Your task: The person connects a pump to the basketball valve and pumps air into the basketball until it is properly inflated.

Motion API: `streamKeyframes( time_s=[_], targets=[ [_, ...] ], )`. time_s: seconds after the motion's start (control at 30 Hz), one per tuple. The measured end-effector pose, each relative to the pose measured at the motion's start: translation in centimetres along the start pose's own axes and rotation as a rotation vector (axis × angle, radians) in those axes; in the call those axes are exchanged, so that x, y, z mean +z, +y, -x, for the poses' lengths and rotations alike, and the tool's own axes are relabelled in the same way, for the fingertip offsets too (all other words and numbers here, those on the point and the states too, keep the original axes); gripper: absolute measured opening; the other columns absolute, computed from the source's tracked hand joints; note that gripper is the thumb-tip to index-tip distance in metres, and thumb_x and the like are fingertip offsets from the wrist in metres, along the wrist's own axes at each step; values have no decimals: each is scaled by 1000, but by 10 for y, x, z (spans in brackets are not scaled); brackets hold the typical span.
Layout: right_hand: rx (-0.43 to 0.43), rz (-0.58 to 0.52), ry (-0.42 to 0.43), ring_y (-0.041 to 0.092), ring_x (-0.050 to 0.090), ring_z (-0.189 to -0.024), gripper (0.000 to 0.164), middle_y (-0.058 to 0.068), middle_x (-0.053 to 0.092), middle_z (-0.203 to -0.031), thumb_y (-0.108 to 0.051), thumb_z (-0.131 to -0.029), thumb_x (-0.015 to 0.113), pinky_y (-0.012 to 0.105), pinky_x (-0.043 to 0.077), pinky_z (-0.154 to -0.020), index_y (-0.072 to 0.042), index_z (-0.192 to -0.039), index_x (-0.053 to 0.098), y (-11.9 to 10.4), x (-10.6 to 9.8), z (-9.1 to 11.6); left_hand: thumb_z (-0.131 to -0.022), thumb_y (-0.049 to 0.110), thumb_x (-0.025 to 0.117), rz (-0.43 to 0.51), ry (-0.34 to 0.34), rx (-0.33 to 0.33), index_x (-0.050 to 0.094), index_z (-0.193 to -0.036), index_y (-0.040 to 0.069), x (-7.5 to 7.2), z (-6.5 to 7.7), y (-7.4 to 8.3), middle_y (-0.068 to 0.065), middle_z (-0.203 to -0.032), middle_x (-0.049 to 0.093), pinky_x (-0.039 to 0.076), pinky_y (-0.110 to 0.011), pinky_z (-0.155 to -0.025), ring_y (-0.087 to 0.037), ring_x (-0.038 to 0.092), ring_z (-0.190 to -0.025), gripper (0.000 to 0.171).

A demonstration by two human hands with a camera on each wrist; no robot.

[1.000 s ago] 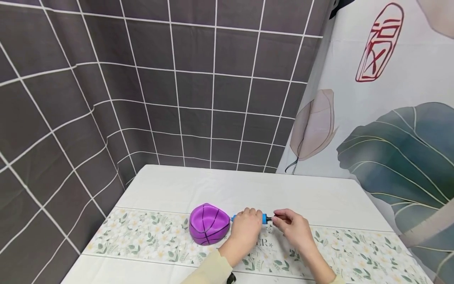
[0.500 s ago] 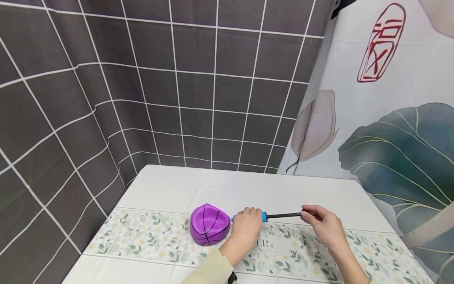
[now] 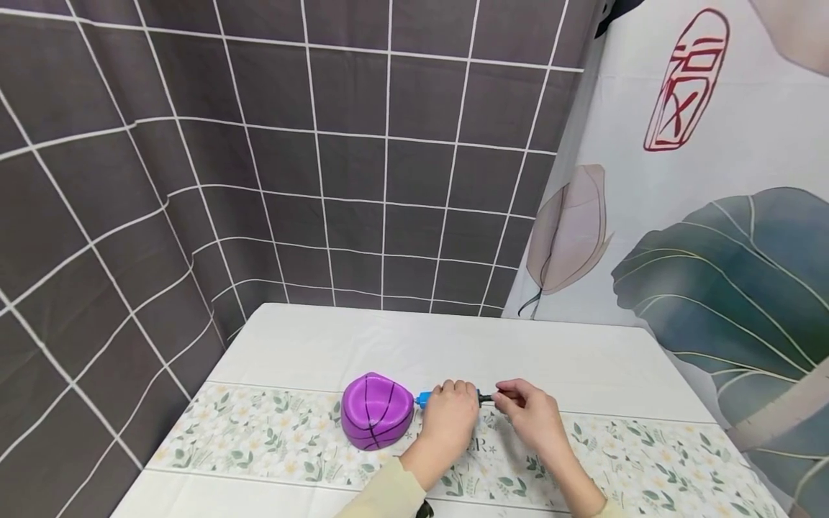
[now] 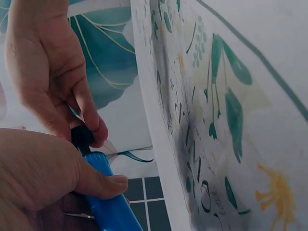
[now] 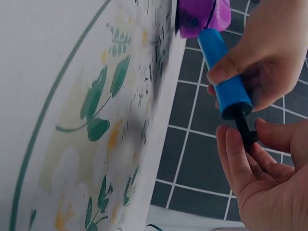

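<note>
Dark cloth printed with a white grid [image 3: 350, 173] hangs behind and to the left of the counter [image 3: 388, 334], while a pale hanging [image 3: 628, 108] with large painted leaves and a red seal-like mark covers the right. The counter is white, with a band of green leaves, pale flowers and some lettering running across it.

On that band, left of both hands, sits a purple ball [image 3: 376, 428] with black basketball lines, its upper side sunken into a hollow. A blue hand pump [image 5: 228, 96] lies to its right, roughly level, its narrow end meeting the ball's right edge; whether the tip goes inside, I cannot tell.

The left hand [image 3: 449, 417] grips the pump's barrel, fingers curled round it and thumb pressed along the side. The right hand [image 3: 534, 416] pinches the black handle [image 5: 250, 138] at the pump's other end between thumb and fingers. Only a short stretch of black rod [image 5: 241, 122] shows between barrel and handle, so the two hands are close together. Pale yellow sleeves [image 3: 388, 489] cover the forearms at the lower edge of the head view.
</note>
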State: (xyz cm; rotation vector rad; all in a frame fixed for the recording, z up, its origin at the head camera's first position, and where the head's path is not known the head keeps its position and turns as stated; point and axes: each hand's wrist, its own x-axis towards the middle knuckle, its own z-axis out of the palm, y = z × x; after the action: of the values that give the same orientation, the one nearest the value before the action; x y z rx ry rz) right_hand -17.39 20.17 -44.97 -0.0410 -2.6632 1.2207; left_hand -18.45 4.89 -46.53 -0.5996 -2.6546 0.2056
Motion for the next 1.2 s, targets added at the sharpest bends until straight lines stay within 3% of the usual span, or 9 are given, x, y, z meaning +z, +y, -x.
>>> streamKeyframes(
  time_s=[0.2,0.4,0.63,0.77,0.87,1.03,1.2],
  targets=[
    [5,-28,-14,12,69,-78,22,3,75,-91,-10,-92,73,20,54,-66,-2,-113,72,-1,1,0,-88,24,75,37,0,11,65,-103,14,1,1,-6,2,-87,63,57,-27,-79,-13,61,-83,21],
    [70,29,-5,15,70,-86,27,6,75,-98,-13,-95,70,20,55,-70,-3,-120,70,10,-33,1,-83,19,79,51,20,18,65,-100,12,2,1,-9,2,-84,62,57,-24,-77,-13,60,-80,23],
    [147,28,-4,20,73,-95,35,13,74,-110,-20,-100,65,20,56,-73,-1,-130,64,21,-62,-1,-85,20,78,40,-19,8,65,-102,12,0,0,-8,1,-86,62,57,-24,-78,-13,60,-82,23],
    [150,28,45,22,73,-95,33,14,74,-109,-19,-100,65,18,55,-71,-3,-129,65,20,-53,1,-83,19,79,51,-13,10,65,-102,11,1,1,-8,1,-86,63,57,-25,-80,-14,61,-83,26],
    [107,46,73,22,72,-93,30,11,75,-105,-18,-99,67,19,53,-70,-4,-125,68,15,-39,4,-82,17,79,50,7,20,65,-102,10,3,2,-7,0,-85,63,57,-26,-83,-14,61,-82,26],
    [35,50,77,14,68,-81,23,5,75,-94,-15,-94,72,21,52,-66,-5,-115,73,6,-15,4,-83,18,76,39,64,18,65,-98,11,4,2,-5,1,-82,62,56,-27,-80,-14,60,-79,19],
    [-14,8,32,10,66,-74,20,3,75,-90,-12,-93,73,21,53,-63,-2,-110,73,-2,3,3,-85,22,75,21,69,23,66,-97,13,2,2,-3,2,-82,62,57,-27,-82,-14,61,-79,18]
  ],
)
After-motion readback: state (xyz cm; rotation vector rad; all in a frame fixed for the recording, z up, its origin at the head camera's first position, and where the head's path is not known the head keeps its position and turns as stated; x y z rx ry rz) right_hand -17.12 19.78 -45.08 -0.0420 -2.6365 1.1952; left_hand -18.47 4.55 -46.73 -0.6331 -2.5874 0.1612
